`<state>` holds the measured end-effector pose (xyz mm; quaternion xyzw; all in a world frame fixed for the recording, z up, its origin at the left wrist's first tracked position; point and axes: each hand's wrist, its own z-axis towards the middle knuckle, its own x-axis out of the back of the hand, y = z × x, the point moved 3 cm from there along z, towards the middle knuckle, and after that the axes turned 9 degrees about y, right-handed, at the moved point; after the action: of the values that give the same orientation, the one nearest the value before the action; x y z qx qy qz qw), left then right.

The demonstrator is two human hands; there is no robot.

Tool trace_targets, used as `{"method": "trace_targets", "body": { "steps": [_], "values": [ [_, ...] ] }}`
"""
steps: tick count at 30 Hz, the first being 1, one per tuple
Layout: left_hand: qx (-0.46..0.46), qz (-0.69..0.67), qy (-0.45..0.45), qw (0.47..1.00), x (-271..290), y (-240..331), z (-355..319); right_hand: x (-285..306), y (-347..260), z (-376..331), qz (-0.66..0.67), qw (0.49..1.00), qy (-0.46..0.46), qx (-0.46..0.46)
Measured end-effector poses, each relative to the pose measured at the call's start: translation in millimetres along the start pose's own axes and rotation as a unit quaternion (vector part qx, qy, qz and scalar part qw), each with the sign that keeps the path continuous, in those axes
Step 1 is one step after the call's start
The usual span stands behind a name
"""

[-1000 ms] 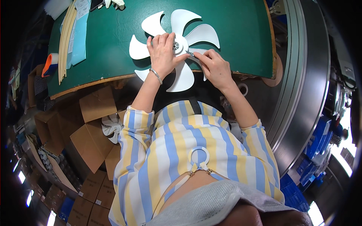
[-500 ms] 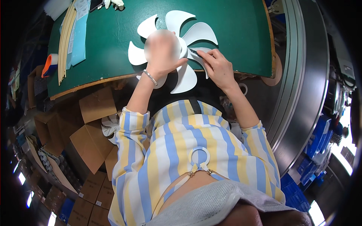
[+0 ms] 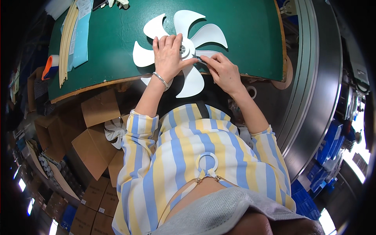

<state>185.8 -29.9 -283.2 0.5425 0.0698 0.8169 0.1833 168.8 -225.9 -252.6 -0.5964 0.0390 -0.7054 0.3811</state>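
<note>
A white plastic fan blade (image 3: 184, 23) with several curved vanes lies flat on the green table mat (image 3: 243, 23), its lower vanes hanging over the near edge. My left hand (image 3: 168, 56) rests palm down on the blade, fingers spread beside the round hub (image 3: 187, 49). My right hand (image 3: 221, 70) pinches a small dark slim tool (image 3: 200, 60) whose tip touches a vane just right of the hub. I wear a bracelet on the left wrist.
A bundle of pale sticks (image 3: 66, 35) and a light blue sheet (image 3: 80, 39) lie at the mat's left. An orange-and-white object (image 3: 50, 66) sits at the left edge. Open cardboard boxes (image 3: 94, 141) stand below, one holding another white fan blade (image 3: 113, 131). A curved grey conveyor rim (image 3: 313, 78) runs along the right.
The fan blade has turned under my left hand, and that hand has settled flat beside the hub. My right hand stays near the hub with the tool.
</note>
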Motion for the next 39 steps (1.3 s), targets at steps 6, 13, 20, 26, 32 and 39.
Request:
{"method": "trace_targets", "body": {
  "steps": [6, 13, 20, 26, 32, 39],
  "values": [
    [0.004, -0.006, 0.001, 1.000, 1, 1, 1, 1, -1, 1, -0.002, 1.000, 0.001, -0.002],
    [0.007, -0.016, 0.008, 1.000, 2, 1, 2, 3, -3, 4, -0.006, 1.000, 0.007, -0.001],
    [0.017, -0.021, 0.011, 1.000, 1, 1, 2, 2, -1, 2, -0.013, 1.000, 0.014, 0.007],
    [-0.023, -0.068, -0.095, 0.993, 10, -2, 4, 12, 0, 4, -0.015, 0.997, 0.077, -0.016],
    [-0.010, -0.033, -0.036, 0.999, 7, -6, 1, 8, 0, 0, -0.014, 0.999, 0.038, -0.010],
    [-0.012, -0.010, -0.027, 1.000, 2, -2, 1, 1, -5, -2, -0.014, 1.000, 0.003, 0.001]
  ]
}}
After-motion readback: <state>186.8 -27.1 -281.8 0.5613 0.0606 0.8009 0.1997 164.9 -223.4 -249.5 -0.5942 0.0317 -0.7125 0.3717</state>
